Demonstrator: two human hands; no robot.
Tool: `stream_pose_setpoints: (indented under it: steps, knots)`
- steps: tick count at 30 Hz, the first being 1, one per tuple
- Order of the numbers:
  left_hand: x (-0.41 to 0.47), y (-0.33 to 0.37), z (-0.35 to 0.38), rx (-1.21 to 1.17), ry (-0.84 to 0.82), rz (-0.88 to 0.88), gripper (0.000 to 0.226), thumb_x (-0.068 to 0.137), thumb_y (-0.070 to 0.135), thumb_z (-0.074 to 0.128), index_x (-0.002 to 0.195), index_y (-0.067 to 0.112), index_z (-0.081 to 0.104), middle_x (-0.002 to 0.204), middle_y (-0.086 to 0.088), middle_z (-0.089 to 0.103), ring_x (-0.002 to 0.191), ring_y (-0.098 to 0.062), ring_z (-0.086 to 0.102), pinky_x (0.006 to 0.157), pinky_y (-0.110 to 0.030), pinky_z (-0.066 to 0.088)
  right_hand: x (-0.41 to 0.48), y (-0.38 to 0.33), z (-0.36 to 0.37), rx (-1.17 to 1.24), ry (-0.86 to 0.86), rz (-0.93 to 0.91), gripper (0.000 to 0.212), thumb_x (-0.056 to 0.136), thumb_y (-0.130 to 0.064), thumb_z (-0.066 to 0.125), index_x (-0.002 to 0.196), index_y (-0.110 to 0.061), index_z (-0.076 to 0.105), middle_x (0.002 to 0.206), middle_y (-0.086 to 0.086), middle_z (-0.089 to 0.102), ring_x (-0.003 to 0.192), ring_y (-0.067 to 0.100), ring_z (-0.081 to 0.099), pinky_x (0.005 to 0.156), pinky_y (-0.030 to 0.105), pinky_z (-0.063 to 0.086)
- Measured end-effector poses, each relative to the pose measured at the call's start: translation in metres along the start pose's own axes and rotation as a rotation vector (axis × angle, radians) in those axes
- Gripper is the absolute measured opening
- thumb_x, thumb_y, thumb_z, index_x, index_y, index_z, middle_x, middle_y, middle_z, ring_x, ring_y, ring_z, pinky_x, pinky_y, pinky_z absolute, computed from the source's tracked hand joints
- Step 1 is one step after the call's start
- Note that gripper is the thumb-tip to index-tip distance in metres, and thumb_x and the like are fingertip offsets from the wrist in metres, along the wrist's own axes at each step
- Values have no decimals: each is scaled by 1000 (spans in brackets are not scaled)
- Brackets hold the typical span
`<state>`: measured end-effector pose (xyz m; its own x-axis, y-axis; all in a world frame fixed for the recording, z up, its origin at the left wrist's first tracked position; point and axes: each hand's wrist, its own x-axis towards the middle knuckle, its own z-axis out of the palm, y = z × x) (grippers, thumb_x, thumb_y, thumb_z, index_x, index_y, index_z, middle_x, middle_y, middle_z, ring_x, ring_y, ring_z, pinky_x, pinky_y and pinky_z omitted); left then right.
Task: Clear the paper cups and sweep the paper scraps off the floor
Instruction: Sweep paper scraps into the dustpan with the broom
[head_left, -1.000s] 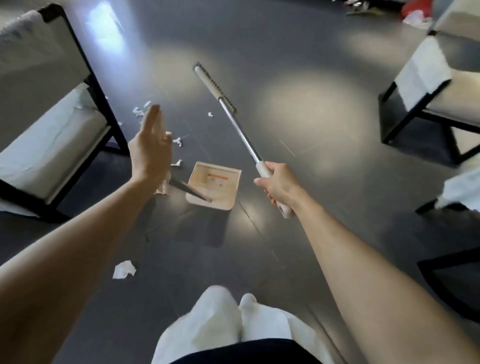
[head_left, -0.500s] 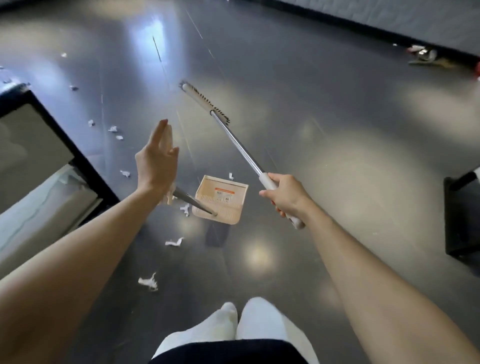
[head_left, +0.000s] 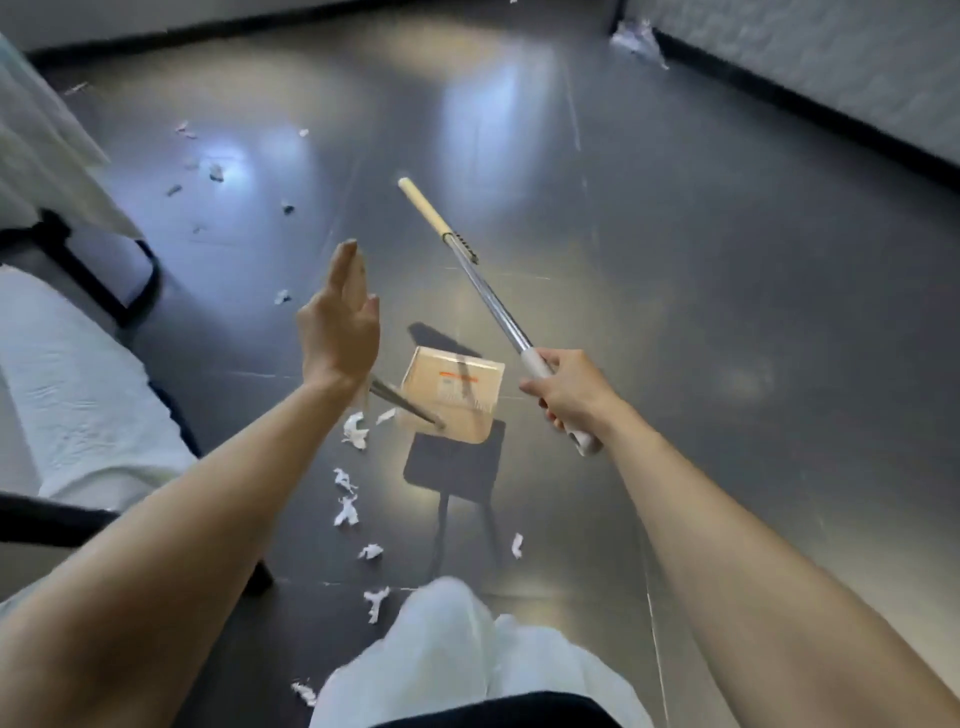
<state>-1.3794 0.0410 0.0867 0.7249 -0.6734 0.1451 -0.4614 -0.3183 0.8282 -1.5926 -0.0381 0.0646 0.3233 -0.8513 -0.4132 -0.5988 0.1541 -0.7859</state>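
My right hand (head_left: 563, 395) grips the white end of a broom (head_left: 488, 291); its metal pole slants up and away, and the beige head (head_left: 422, 202) hangs above the floor. My left hand (head_left: 337, 327) has its fingers stretched upward. A thin dark handle runs from under its wrist down to a beige dustpan (head_left: 452, 397). The dustpan hangs above the dark floor with its shadow below. Several white paper scraps (head_left: 355, 431) trail from beside the dustpan toward my feet. More paper scraps (head_left: 215, 172) lie at the far left. No paper cup is in view.
A black-framed chair with a white cushion (head_left: 78, 395) stands close on my left, and a white cloth (head_left: 41, 135) hangs beyond it. A pale wall (head_left: 831, 78) with a dark skirting runs along the right. Crumpled litter (head_left: 636, 39) lies in the far corner.
The view has swung round: the right-hand chairs are gone from sight and the wall has appeared. The scraps now lie nearer my feet. Both hands keep their holds.
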Motion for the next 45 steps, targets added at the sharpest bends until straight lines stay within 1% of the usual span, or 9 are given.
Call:
stream_pose_setpoints:
  steps: [5, 9, 17, 21, 24, 29, 34, 39, 45]
  knots:
    - [162, -2, 39, -29, 138, -82, 56, 92, 8, 55, 144, 20, 39, 142, 2, 49, 125, -19, 51, 106, -19, 29, 182, -95, 9, 7, -125, -30, 26, 89, -9, 62, 104, -30, 58, 62, 3, 50, 47, 16, 42, 43, 27, 36]
    - [312, -17, 82, -56, 194, -124, 57, 90, 10, 56, 143, 26, 40, 136, 0, 55, 114, -26, 59, 102, -36, 43, 335, -170, 27, 9, -215, -52, 29, 90, -6, 60, 111, -26, 59, 64, 3, 48, 49, 15, 40, 41, 25, 34]
    - [589, -21, 100, 9, 304, -208, 54, 93, 8, 54, 143, 22, 39, 135, -5, 55, 116, -22, 53, 89, -13, 32, 599, -349, 56, -120, -347, -132, 21, 90, -8, 61, 110, -13, 61, 62, 4, 48, 44, 18, 41, 42, 25, 38]
    - [728, -41, 115, 24, 371, -239, 52, 92, 8, 53, 140, 26, 42, 116, -11, 64, 95, -26, 58, 92, -34, 44, 735, -432, 89, -154, -405, -148, 25, 90, -10, 61, 115, -8, 60, 63, 5, 47, 45, 19, 40, 46, 29, 39]
    - [841, -65, 133, 41, 428, -263, 55, 92, 7, 53, 143, 24, 40, 124, -7, 61, 102, -23, 57, 87, -21, 38, 843, -488, 114, -190, -442, -167, 26, 91, -11, 61, 117, -12, 59, 67, 7, 49, 48, 19, 42, 48, 29, 41]
    - [1021, -86, 148, 58, 498, -298, 56, 91, 7, 56, 143, 22, 41, 130, -3, 60, 113, -25, 58, 91, -19, 37, 1005, -599, 146, -272, -482, -203, 16, 91, -12, 62, 106, -15, 60, 68, 7, 52, 46, 17, 44, 42, 26, 41]
    - [1176, -116, 146, 43, 569, -352, 55, 91, 14, 58, 143, 24, 41, 129, -5, 61, 114, -26, 57, 103, -34, 40, 1138, -694, 196, -311, -502, -189, 21, 90, -13, 62, 110, -7, 62, 65, 6, 51, 45, 17, 44, 44, 27, 42]
    - [1341, -174, 165, 62, 529, -367, 57, 90, 6, 56, 143, 20, 40, 130, -7, 60, 116, -25, 56, 96, -20, 36, 1283, -771, 258, -329, -498, -162, 26, 90, -12, 61, 114, -3, 60, 65, 8, 51, 51, 20, 43, 48, 30, 40]
    - [1516, -236, 174, 89, 413, -355, 61, 88, 5, 60, 143, 24, 42, 132, 1, 59, 119, -19, 57, 104, -31, 40, 1429, -857, 316, -329, -507, -107, 21, 90, -12, 60, 108, -2, 60, 65, 8, 49, 52, 19, 41, 48, 30, 37]
